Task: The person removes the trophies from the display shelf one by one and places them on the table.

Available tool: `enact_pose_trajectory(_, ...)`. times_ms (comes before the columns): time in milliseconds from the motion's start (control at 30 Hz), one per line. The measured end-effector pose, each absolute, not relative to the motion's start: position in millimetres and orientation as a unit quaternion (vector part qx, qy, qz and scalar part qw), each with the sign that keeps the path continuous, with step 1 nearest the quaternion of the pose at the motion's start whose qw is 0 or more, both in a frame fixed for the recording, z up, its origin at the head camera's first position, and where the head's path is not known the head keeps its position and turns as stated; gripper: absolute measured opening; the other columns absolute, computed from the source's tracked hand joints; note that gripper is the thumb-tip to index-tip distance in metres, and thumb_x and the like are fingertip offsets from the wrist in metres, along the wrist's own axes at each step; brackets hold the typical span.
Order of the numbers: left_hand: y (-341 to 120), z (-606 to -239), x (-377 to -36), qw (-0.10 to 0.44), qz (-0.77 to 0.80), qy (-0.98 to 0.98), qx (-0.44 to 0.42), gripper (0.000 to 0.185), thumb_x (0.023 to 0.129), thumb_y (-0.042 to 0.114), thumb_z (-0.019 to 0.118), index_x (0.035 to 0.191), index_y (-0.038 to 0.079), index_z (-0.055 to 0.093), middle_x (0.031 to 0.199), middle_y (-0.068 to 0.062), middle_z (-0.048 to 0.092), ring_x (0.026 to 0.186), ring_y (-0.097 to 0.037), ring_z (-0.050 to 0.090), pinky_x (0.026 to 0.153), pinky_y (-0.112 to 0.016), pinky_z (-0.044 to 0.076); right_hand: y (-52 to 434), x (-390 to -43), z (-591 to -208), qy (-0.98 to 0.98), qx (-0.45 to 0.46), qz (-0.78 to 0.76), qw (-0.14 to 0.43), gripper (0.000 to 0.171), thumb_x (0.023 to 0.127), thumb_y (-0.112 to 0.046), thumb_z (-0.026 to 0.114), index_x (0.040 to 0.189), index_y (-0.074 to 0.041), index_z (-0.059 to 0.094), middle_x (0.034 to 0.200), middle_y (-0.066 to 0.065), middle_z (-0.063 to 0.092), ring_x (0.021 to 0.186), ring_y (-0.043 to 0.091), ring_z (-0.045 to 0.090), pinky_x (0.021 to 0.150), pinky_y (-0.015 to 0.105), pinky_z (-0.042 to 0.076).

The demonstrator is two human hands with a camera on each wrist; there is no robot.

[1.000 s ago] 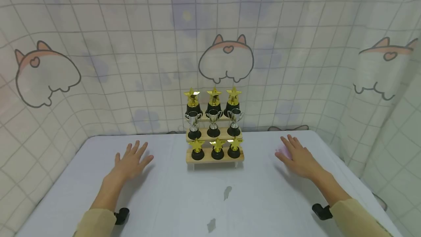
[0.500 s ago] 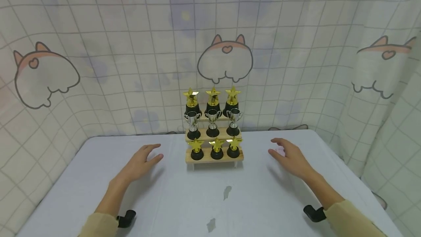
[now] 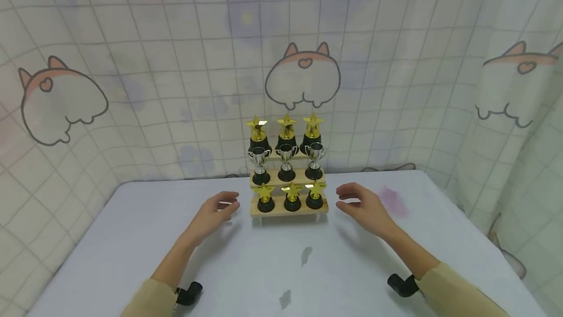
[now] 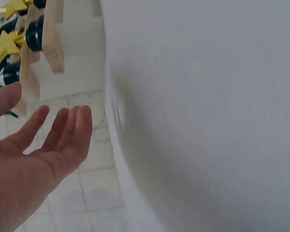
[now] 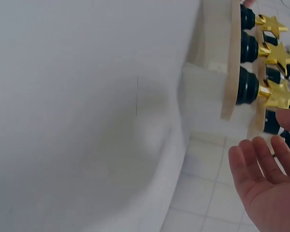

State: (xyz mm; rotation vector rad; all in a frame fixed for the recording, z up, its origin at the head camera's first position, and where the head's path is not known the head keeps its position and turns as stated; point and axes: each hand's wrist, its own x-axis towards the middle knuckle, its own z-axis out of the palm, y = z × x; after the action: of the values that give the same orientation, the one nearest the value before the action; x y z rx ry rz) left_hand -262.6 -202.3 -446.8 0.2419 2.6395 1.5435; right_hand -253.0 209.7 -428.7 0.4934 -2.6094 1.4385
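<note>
A three-tier wooden stand point(image 3: 289, 212) holds rows of small trophies at the back middle of the table. Gold star trophies point(image 3: 292, 195) fill its bottom step, silver cup trophies point(image 3: 286, 159) its middle one, and taller gold star trophies point(image 3: 287, 131) the top. Just left of the stand is my left hand point(image 3: 214, 213), fingers relaxed and slightly bent, nothing in it. My right hand point(image 3: 362, 208) mirrors it on the right side, also holding nothing. In the left wrist view the palm point(image 4: 24, 179) faces the stand's end; the right wrist view shows the other palm point(image 5: 275, 198) likewise.
A white cloth covers the table point(image 3: 246, 268), with grey leaf-like marks point(image 3: 306, 255) and a pink patch point(image 3: 393, 201) on it. Behind and at both sides hangs a checked curtain point(image 3: 176, 63). Black wrist mounts point(image 3: 402, 285) sit at both sleeves.
Both hands have moved inward, the left to the right and the right to the left, closing in on the stand's two ends. Their spread fingers have relaxed and bent. The trophies stay put.
</note>
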Motion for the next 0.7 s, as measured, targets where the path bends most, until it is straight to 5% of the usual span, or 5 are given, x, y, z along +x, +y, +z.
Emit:
enact_pose_trajectory(433, -170.8, -453.4, -265.1, 0.110, 0.663, 0.740, 0.036, 0.048, 0.101, 0.004, 0.063, 0.145, -0.007, 0.048, 0.127, -0.023, 0.053, 0.107, -0.027, 0.062, 0.093, -0.041, 0.059, 181.6, -262.7, -436.4, -0.854, 0.146, 0.493, 0.078, 0.037, 0.089, -0.005, 0.079, 0.122, 0.002, 0.064, 0.119, 0.019, 0.067, 0.110, 0.032, 0.066, 0.091, 0.039, 0.059)
enact_pose_trajectory(700, -165.9, -455.4, -265.9, 0.105, 0.667, 0.737, 0.027, 0.049, 0.099, 0.000, 0.065, 0.145, -0.007, 0.049, 0.131, -0.026, 0.053, 0.110, -0.029, 0.062, 0.092, -0.039, 0.059, 169.6, -265.7, -436.5, -0.857, 0.127, 0.494, 0.069, 0.042, 0.089, -0.004, 0.079, 0.127, 0.003, 0.062, 0.118, 0.016, 0.067, 0.113, 0.033, 0.064, 0.092, 0.037, 0.059)
